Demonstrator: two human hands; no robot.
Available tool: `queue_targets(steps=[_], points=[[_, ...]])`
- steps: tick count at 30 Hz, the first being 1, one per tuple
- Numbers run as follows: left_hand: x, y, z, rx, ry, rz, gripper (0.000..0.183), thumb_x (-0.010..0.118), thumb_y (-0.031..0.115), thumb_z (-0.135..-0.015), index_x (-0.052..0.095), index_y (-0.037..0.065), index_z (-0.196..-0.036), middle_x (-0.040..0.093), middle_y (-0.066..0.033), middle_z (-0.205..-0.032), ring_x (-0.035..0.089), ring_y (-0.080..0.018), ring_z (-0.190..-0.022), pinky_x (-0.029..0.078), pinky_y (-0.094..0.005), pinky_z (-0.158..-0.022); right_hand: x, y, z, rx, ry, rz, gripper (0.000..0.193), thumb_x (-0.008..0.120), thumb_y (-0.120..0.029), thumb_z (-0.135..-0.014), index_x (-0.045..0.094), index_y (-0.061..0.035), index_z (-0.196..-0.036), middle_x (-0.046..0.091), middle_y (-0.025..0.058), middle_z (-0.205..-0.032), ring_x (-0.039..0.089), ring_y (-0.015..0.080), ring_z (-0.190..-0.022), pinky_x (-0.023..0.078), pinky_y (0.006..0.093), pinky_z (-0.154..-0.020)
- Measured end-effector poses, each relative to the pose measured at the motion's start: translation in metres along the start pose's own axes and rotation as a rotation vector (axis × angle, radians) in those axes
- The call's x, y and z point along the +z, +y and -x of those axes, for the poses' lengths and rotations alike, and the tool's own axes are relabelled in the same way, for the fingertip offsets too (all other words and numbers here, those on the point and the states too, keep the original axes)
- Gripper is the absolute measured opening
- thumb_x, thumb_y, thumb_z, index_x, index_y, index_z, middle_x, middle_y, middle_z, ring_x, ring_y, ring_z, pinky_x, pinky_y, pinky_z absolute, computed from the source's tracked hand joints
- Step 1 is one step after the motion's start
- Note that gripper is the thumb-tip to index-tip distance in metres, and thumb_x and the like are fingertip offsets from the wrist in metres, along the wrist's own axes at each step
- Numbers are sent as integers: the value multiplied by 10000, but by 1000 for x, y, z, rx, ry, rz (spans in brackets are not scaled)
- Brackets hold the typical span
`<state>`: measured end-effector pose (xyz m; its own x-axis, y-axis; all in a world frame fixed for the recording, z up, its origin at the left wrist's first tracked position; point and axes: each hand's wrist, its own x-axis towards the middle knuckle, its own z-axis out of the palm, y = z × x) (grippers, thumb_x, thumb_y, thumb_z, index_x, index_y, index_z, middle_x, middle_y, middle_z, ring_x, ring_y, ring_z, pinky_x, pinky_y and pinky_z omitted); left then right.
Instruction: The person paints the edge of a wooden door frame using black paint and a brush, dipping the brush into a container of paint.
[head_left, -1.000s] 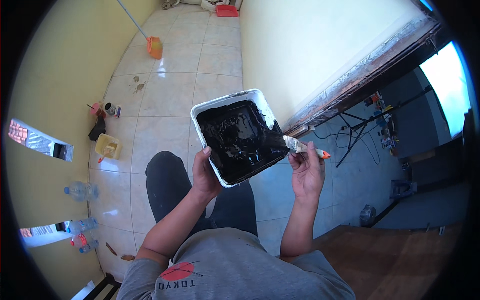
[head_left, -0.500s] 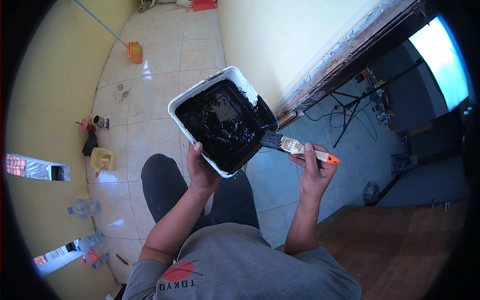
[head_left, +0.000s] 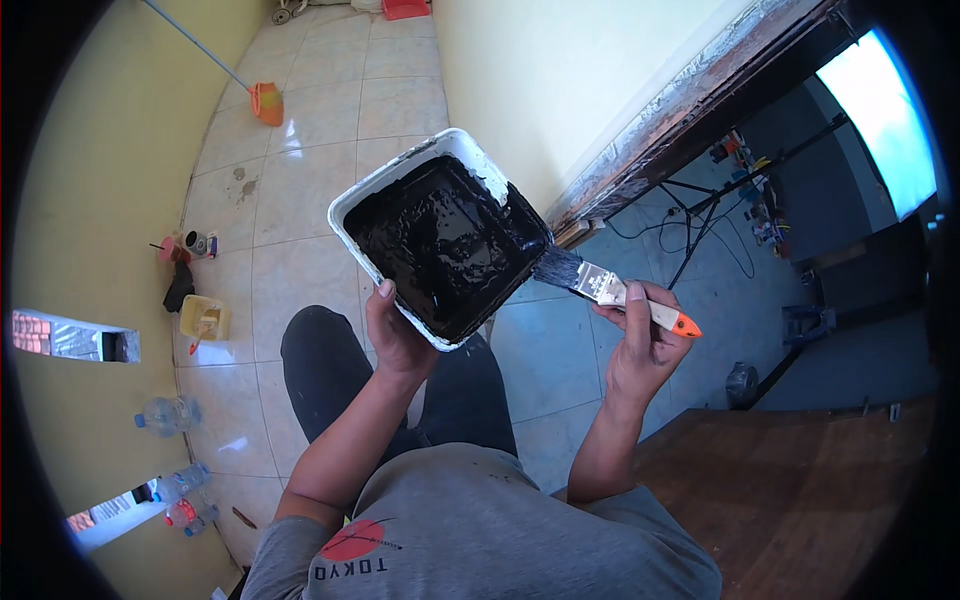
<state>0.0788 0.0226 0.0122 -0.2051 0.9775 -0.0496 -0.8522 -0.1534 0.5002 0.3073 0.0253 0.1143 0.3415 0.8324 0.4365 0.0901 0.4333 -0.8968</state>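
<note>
My left hand (head_left: 396, 335) grips a square white tub (head_left: 350, 247) by its near left side, thumb over the rim and the other fingers hidden below. Wet black paint (head_left: 445, 235) covers the bottom and most of the inner walls. In my right hand (head_left: 645, 345) is a flat paintbrush (head_left: 605, 288) with a pale handle, an orange tip and a metal ferrule. Its dark bristles meet the tub's right corner, at the paint-coated rim.
A yellow tub (head_left: 205, 318) with a brush in it stands on the tiles at left, near small cans (head_left: 197, 243). Plastic bottles (head_left: 170, 416) line the left wall. An orange broom (head_left: 267, 103) leans farther off. At right are a doorway frame (head_left: 690, 115) and a brown wooden panel (head_left: 790, 500).
The paintbrush has shifted right and slightly down, its bristles moving from inside the tub to the rim corner. The tub has moved slightly left and up.
</note>
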Motion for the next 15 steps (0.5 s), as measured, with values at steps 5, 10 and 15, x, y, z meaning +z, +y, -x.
queue_targets(steps=[5,10,15], points=[[2,5,0,-22,15,-19,778,556,563,-970,467,45,-1544,589,-146,-1484,599,-305,-1341,474,-456,-1144,4,-19,-6,-437,-545,238,244,825,39,-835,787,16,-1074,740,148,-1042,731,246,-961,611,350,-795],[-2,13,-9,5,24,-8,764,556,558,-975,477,45,-1536,601,-142,-1469,606,-305,-1334,471,-454,-1149,2,-33,-8,-546,-951,352,320,863,9,-740,810,-16,-1055,755,95,-1057,717,281,-1014,610,386,-866],[-3,7,-13,-7,-7,39,750,560,544,-981,483,44,-1534,613,-142,-1448,605,-303,-1332,470,-454,-1148,-21,-29,-10,-539,-933,377,270,871,1,-736,815,-23,-999,767,105,-1051,731,294,-1001,610,407,-852]])
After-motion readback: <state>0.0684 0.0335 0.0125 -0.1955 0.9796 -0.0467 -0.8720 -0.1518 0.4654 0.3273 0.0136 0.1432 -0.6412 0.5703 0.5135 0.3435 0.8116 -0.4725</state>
